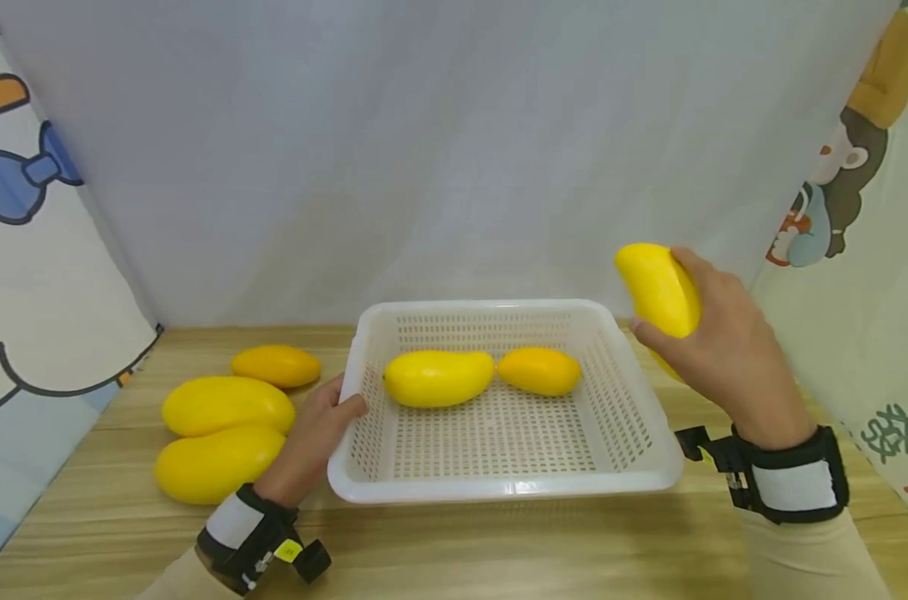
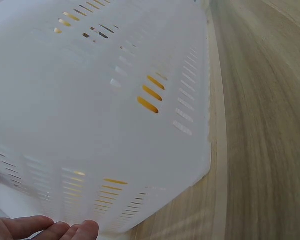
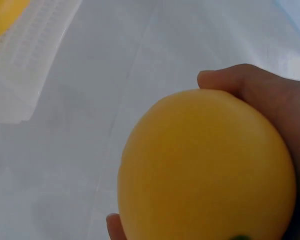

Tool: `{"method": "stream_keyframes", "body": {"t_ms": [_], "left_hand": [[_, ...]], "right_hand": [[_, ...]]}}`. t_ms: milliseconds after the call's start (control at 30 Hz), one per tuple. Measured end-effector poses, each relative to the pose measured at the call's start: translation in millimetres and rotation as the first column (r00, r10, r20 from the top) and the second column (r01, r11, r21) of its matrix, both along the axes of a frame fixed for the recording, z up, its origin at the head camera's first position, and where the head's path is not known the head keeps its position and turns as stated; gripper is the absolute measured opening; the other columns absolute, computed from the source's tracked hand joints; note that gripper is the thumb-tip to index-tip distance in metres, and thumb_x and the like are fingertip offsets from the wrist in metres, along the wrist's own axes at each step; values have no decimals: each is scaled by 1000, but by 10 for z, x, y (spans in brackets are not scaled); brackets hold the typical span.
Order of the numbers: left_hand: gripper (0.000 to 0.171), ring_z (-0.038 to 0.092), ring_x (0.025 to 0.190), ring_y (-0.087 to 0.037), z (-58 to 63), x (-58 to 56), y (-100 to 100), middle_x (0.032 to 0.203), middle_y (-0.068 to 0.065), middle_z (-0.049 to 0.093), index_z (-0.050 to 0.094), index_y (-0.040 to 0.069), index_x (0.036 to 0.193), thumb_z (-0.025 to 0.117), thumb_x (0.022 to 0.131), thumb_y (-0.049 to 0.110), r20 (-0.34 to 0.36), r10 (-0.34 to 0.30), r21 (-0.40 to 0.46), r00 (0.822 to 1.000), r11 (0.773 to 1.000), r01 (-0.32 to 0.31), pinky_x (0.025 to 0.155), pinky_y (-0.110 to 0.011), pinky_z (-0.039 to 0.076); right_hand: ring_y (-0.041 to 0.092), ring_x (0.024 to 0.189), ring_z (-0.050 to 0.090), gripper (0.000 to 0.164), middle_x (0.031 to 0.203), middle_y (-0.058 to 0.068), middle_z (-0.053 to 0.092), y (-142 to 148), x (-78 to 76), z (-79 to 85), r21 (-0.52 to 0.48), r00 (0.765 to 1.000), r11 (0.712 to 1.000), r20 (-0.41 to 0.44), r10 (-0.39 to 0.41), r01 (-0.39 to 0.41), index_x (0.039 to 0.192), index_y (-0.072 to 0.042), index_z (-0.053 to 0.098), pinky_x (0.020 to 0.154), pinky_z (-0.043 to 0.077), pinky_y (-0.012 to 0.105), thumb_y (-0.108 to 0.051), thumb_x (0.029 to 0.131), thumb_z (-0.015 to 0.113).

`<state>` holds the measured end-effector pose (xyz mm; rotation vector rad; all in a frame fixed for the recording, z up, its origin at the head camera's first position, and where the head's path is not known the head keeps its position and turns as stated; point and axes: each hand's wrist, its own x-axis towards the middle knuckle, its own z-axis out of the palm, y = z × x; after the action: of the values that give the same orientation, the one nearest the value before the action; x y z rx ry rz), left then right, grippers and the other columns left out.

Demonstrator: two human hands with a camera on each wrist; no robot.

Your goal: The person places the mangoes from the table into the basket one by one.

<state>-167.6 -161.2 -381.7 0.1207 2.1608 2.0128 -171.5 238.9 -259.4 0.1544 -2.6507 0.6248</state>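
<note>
A yellow mango point(image 1: 658, 287) is held up by my right hand point(image 1: 731, 342), to the right of the white plastic basket point(image 1: 514, 487). In the right wrist view that mango point(image 3: 205, 165) fills the palm, with fingers wrapped about its sides. My left hand point(image 1: 314, 433) grips the basket's left rim, thumb over the edge; in the left wrist view its fingertips point(image 2: 87, 230) lie against the outer wall. Inside the basket, a large yellow mango point(image 1: 438, 378) lies end to end with a smaller orange-yellow mango point(image 1: 539, 371).
Left of the basket, on the wood-grain table point(image 1: 574, 550), lie two large yellow mangoes, one nearer point(image 1: 217, 464) and one behind it point(image 1: 228, 406), plus a smaller orange-yellow mango point(image 1: 276, 366). A pale cloth point(image 1: 454, 167) hangs behind; printed cloths flank both sides.
</note>
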Motion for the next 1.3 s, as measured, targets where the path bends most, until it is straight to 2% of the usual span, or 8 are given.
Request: {"method": "stream_keyframes", "body": {"t_ms": [233, 533, 800, 1067, 1300], "left_hand": [[47, 59, 97, -35, -34, 11, 14, 120, -18, 56, 35, 16, 140, 42, 94, 13, 10, 15, -19, 1000, 1000, -15, 77, -43, 52], [48, 59, 97, -34, 4, -6, 20, 120, -18, 56, 33, 16, 141, 42, 94, 17, 9, 10, -39, 1000, 999, -10, 77, -42, 52], [47, 59, 97, -34, 16, -1, 13, 120, -17, 57, 34, 17, 140, 43, 94, 18, 4, 9, -41, 1000, 999, -9, 77, -42, 52], [47, 59, 97, -34, 18, -2, 15, 119, -18, 57, 34, 15, 140, 42, 94, 16, -1, 11, -26, 1000, 1000, -11, 77, -43, 52], [46, 58, 98, -35, 0, 4, 9, 120, -19, 56, 35, 15, 140, 41, 94, 14, -9, 4, -10, 1000, 1000, -4, 77, -44, 52]], "right_hand": [[32, 90, 44, 87, 124, 20, 44, -125, 48, -48, -3, 999, 999, -1, 41, -41, 148, -21, 22, 65, 43, 45, -50, 78, 65], [30, 91, 45, 85, 135, 19, 39, -351, 7, -45, 12, 992, 992, -9, 128, -128, 148, -25, 21, 68, 45, 44, -48, 79, 65], [26, 90, 46, 84, 133, 14, 40, -501, -27, -63, -1, 982, 982, 1, 187, -187, 147, -26, 22, 68, 46, 40, -43, 78, 68], [22, 85, 47, 88, 133, 9, 42, -600, -91, -66, 49, 972, 970, -2, 236, -236, 148, -26, 18, 66, 46, 37, -53, 78, 65], [21, 88, 48, 91, 138, 9, 39, -685, -181, -101, 74, 959, 956, 14, 282, -282, 149, -25, 15, 70, 47, 39, -56, 78, 63]]}}
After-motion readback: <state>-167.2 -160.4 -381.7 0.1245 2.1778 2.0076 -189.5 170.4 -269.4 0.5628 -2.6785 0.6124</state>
